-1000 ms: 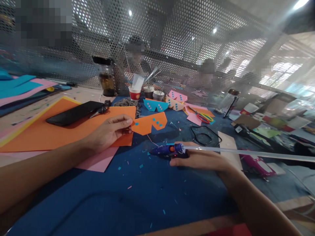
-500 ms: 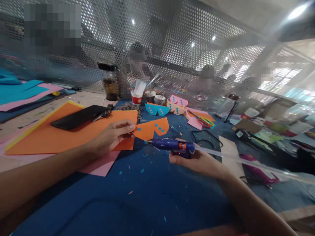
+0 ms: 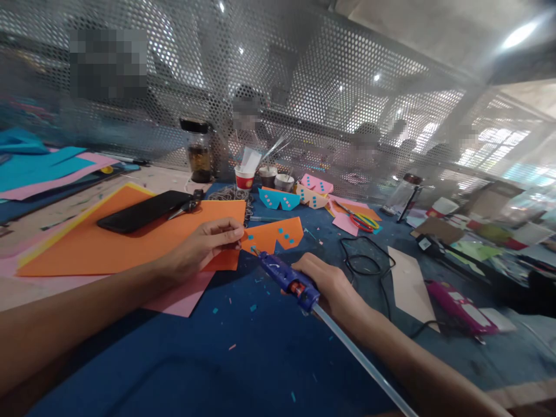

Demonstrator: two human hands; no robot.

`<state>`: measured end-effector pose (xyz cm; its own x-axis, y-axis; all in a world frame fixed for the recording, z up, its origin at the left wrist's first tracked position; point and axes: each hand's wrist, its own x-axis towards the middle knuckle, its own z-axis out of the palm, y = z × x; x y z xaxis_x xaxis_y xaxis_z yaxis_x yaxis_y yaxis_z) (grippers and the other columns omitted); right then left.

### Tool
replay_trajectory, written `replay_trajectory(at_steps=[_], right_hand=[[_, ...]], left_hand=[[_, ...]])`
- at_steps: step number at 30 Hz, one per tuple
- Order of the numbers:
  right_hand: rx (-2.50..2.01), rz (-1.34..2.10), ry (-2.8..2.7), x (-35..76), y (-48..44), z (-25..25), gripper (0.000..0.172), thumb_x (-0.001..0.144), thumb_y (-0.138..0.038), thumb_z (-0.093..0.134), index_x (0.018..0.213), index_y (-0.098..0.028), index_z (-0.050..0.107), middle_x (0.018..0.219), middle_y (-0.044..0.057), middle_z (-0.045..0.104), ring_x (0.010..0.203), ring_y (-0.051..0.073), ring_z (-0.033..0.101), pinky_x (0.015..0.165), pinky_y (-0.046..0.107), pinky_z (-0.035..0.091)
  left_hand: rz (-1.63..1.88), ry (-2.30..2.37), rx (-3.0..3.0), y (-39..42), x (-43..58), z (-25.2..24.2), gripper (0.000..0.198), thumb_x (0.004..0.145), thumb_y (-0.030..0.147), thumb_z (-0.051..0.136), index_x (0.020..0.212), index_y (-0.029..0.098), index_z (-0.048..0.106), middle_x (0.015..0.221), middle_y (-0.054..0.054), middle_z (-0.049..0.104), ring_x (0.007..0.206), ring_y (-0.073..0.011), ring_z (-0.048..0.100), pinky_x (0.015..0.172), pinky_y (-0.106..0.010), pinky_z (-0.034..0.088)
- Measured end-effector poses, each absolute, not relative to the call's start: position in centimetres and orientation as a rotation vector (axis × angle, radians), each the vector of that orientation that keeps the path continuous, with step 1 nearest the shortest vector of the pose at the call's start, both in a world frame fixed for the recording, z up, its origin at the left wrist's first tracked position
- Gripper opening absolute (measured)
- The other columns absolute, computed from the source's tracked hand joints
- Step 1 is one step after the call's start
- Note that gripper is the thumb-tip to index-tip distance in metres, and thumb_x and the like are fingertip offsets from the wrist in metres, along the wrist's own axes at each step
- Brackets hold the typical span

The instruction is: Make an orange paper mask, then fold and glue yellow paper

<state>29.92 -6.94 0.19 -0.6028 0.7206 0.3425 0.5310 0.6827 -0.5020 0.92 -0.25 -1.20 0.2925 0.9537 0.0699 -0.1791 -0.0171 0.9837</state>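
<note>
A perforated metal screen [image 3: 304,87] closed the far edge of the table. The blue surface [image 3: 174,359] ran from it to the near edge, and its near middle was bare except for paper flecks, the widest open room. A large orange sheet [image 3: 108,243] lay toward the left edge over a pink sheet [image 3: 182,298], with a black phone [image 3: 143,211] resting on its far part. A black cable [image 3: 365,260] looped to the right of the middle, with red-and-yellow scissors [image 3: 362,221] beyond it.

The left hand [image 3: 204,246] rested on the orange sheet's right corner. Its thumb and fingertips were pressed together, pinching the left tip of the orange cut-out [image 3: 273,234]. The cut-out lay at the middle of the surface, dotted with small blue squares. The right hand [image 3: 330,286] was wrapped around the grip of a blue glue gun [image 3: 286,278]. A clear glue stick [image 3: 360,359] trailed from the gun toward the near right edge. The nozzle pointed at the cut-out's near edge; whether it touched could not be told. Pale markings on the gun's barrel were too small to read.
</note>
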Motion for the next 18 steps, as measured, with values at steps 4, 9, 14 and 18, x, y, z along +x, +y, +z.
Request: replay_trajectory(at_steps=[4,9,14,18], right_hand=[[-1.027,0.469,-2.398,30.0,-7.37,0.9,0.024,0.09,-0.011,0.062,0.111,-0.022,0.061,0.102,0.003,0.061,0.084,0.017,0.06,0.075,0.027,0.044],[-1.062,0.402,-2.45,30.13,-7.58,1.1,0.037,0.084,-0.003,0.057,0.115,-0.023,0.059,0.106,0.003,0.062,0.088,0.017,0.061,0.077,0.027,0.043],[-1.062,0.363,-2.466,30.08,-7.39,0.93,0.041,0.081,-0.001,0.055,0.115,-0.023,0.058,0.107,0.003,0.062,0.088,0.017,0.062,0.077,0.027,0.043],[-1.07,0.337,-2.48,30.13,-7.42,0.91,0.041,0.081,0.0,0.057,0.114,-0.023,0.058,0.107,0.003,0.062,0.088,0.017,0.062,0.076,0.027,0.042]], left_hand=[[1.072,0.84,1.246,-0.3,0.84,-1.15,0.025,0.082,0.038,0.081,0.08,0.017,0.068,0.08,0.001,0.06,0.079,-0.0144,0.055,0.074,-0.028,0.043],[1.069,0.845,1.257,-0.25,0.74,-1.3,0.024,0.082,0.039,0.081,0.082,0.018,0.069,0.082,0.002,0.061,0.081,-0.014,0.055,0.078,-0.028,0.043],[1.071,0.843,1.284,-0.34,0.79,-1.21,0.023,0.082,0.038,0.082,0.08,0.018,0.07,0.082,0.002,0.06,0.081,-0.0135,0.055,0.077,-0.027,0.043],[1.063,0.854,1.301,-0.31,0.76,-1.38,0.022,0.081,0.039,0.082,0.082,0.02,0.071,0.078,0.002,0.061,0.079,-0.0142,0.056,0.076,-0.027,0.043]])
